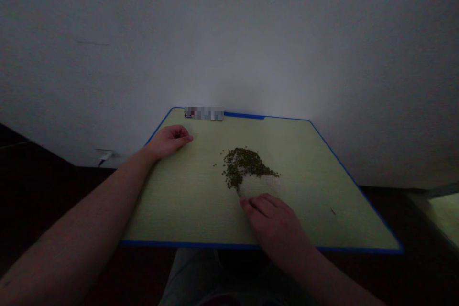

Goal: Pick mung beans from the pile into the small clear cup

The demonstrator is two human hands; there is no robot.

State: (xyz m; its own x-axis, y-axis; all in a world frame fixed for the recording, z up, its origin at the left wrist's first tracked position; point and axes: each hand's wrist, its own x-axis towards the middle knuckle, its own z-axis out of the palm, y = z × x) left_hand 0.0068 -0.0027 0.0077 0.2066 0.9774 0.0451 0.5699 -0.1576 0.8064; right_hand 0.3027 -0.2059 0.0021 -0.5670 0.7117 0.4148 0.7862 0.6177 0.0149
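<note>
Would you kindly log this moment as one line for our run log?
left hand: resting on pale green tabletop | right hand: beside white grains | small green beans: piled against grains

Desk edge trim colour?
Narrow edge trim: blue, clearest along the near side in the head view.

A pixelated blur hides the object (204, 113) at the far edge of the desk (179, 205), so its kind cannot be told. The dark grains (244, 165) and pale heap (260, 185) are too small and dim to identify. The right hand (274, 224) covers the heap's near edge. A speck (333, 211) on the desk is too small to tell, and the picture's lower edge cuts off the left forearm (71, 215) and right forearm (333, 277).
</note>
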